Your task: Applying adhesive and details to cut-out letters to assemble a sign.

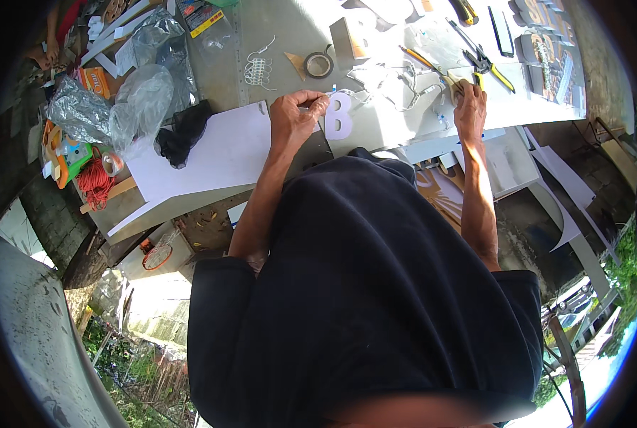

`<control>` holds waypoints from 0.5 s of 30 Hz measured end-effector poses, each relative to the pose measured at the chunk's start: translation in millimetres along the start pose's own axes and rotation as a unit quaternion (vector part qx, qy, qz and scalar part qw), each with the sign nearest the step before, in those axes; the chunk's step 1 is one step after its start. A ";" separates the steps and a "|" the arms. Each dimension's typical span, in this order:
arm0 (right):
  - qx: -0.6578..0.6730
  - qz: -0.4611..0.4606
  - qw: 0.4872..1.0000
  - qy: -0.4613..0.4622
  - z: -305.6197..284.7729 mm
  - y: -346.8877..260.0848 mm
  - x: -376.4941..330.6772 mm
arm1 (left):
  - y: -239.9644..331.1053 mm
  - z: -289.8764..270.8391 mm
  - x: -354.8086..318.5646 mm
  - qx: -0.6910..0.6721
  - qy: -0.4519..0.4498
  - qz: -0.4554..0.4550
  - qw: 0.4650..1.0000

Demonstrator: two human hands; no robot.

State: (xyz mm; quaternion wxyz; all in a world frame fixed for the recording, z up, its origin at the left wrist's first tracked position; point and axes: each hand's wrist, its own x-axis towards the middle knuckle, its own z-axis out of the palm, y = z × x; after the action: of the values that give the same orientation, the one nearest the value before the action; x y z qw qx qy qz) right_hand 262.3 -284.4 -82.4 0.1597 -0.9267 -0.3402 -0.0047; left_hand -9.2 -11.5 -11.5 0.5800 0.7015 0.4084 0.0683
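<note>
My left hand (298,118) is closed in a pinch beside a flat white letter cut-out (338,118) near the table's front edge. What sits between its fingertips is too small to make out; a thin white wire (354,93) lies close by. Farther right, my right hand (470,110) reaches down with its fingers closed by a small tan piece (459,77) and yellow-handled pliers (484,64). Its fingers hide whatever they grip. A slim orange tool (419,58) points toward that hand. Tangled white wires (404,85) lie between both hands.
A roll of black tape (318,65) and a coiled string of small white modules (258,70) lie beyond my left hand. Plastic bags (144,100), a black cloth (183,133) and red cord (96,184) crowd the left side. A white sheet (204,153) covers the left front edge.
</note>
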 end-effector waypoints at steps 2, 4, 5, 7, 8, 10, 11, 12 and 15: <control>-0.030 -0.006 0.999 -0.042 -4.2 7.7 5.2 | 4.9 -0.3 0.2 0.002 0.012 -0.019 1.000; -0.089 -0.033 0.992 -0.085 -9.3 13.5 12.9 | 8.7 2.3 -1.8 -0.005 0.009 -0.065 0.998; -0.120 -0.057 0.988 -0.077 -12.9 15.5 11.9 | 9.3 5.9 -2.5 -0.005 0.011 -0.067 0.998; -0.058 -0.016 0.993 -0.105 -22.1 14.0 10.4 | 8.4 11.8 -3.9 0.004 0.028 -0.077 0.997; 0.001 0.030 0.991 -0.131 -25.4 13.7 8.9 | 9.1 15.1 -4.1 0.004 0.031 -0.079 0.996; 0.077 0.084 0.977 -0.182 -36.1 13.1 2.1 | 12.6 22.7 -5.1 -0.016 0.065 -0.054 0.996; 0.267 0.090 0.935 -0.214 -43.4 6.3 -7.3 | 11.0 25.9 -8.6 -0.016 0.069 -0.055 0.996; 0.445 0.091 0.859 -0.235 -53.7 -5.8 -10.5 | 9.6 28.9 -7.0 -0.049 0.075 -0.039 0.995; 0.436 0.072 0.838 -0.320 -83.5 -71.1 -22.6 | 14.3 32.2 -0.9 -0.103 0.075 -0.023 0.992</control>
State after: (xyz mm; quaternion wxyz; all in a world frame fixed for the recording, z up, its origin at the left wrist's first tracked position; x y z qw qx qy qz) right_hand 208.3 -272.6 15.0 0.4293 -0.7331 -0.2712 0.4525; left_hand 15.6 -36.4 -8.9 0.6186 0.6212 0.4573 0.1492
